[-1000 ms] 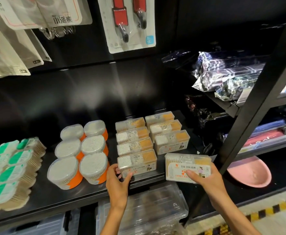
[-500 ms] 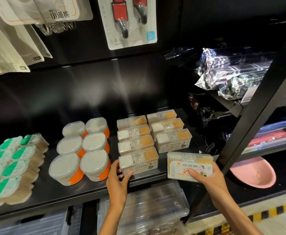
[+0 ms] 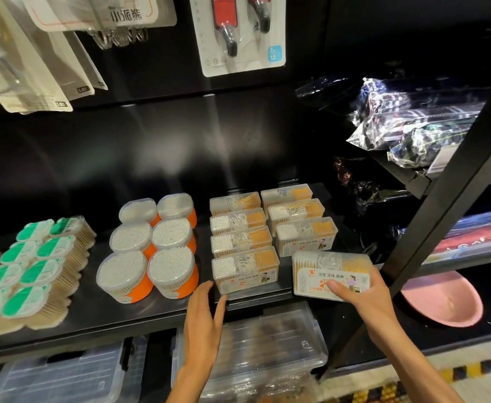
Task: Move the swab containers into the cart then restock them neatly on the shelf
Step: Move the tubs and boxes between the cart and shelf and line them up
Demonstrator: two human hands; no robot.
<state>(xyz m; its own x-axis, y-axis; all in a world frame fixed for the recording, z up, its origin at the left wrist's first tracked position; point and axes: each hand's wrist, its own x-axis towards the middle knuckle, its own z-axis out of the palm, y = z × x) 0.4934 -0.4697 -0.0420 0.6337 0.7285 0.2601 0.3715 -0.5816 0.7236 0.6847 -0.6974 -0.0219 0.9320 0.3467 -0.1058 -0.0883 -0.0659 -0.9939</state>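
Left hand [image 3: 203, 315] has backed off the front rectangular box [image 3: 244, 269]: fingers now straight, released, tips just short of its lower-left corner, where earlier they were on it. Right hand [image 3: 366, 295] unchanged: grip closed around held swab box [image 3: 332, 274], thumb on its front label, box tilted label-up at the shelf [image 3: 93, 312] front edge, at 3 o'clock of the front rectangular box.

Held swab box: clear plastic, white swab tips, floss picks, yellow toothpicks inside. Label reads 牙签 牙线 棉棒; smaller print unreadable.

Rectangular boxes on shelf: two columns, four at left, three at right, same three-part contents.

At 9 o'clock of them: six round tubs [image 3: 151, 245], clear lids, orange bases, packed with white swabs, in two columns. Further at 9: green-lidded packs [image 3: 31, 269] of wooden sticks, stacked.

At 12 o'clock, hanging card [image 3: 127, 13] reads 小浣熊. Red-handled tool pack [image 3: 242, 33] beside it, text too small.

Pink basin [image 3: 442, 301] at 4 o'clock. Clear bins [image 3: 261, 341] below shelf.
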